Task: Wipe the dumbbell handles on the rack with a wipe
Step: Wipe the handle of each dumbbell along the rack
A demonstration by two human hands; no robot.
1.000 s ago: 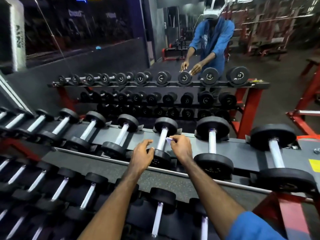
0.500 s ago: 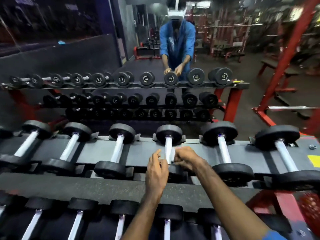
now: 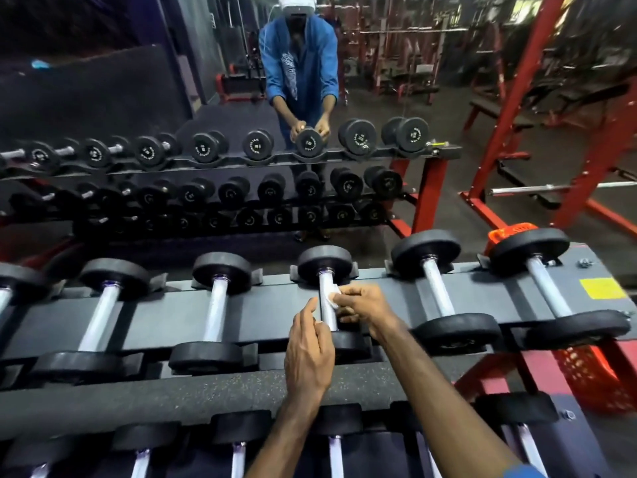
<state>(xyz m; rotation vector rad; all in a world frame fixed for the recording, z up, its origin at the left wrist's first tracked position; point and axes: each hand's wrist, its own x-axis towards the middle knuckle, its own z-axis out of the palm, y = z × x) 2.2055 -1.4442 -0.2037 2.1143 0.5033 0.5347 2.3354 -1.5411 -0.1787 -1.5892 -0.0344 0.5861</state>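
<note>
A row of black dumbbells with chrome handles lies on the top tier of the grey rack (image 3: 269,315). My right hand (image 3: 362,307) pinches a small white wipe (image 3: 333,294) against the right side of one dumbbell handle (image 3: 326,305) in the middle of the row. On the left of that handle is my left hand (image 3: 308,346), its fingers loosely bent and its fingertips at the bar; whether they grip it is unclear. A bit of white shows beside its thumb.
Neighbouring dumbbells (image 3: 444,294) lie on either side, and a lower tier (image 3: 238,453) holds several more. A mirror ahead reflects the rack and a person in a blue shirt (image 3: 298,63). Red frames (image 3: 517,108) and a red crate (image 3: 586,374) stand to the right.
The view has swung left and drawn closer. My left hand has come in to the left side of the handle, and my right hand has kept the wipe on the bar.
</note>
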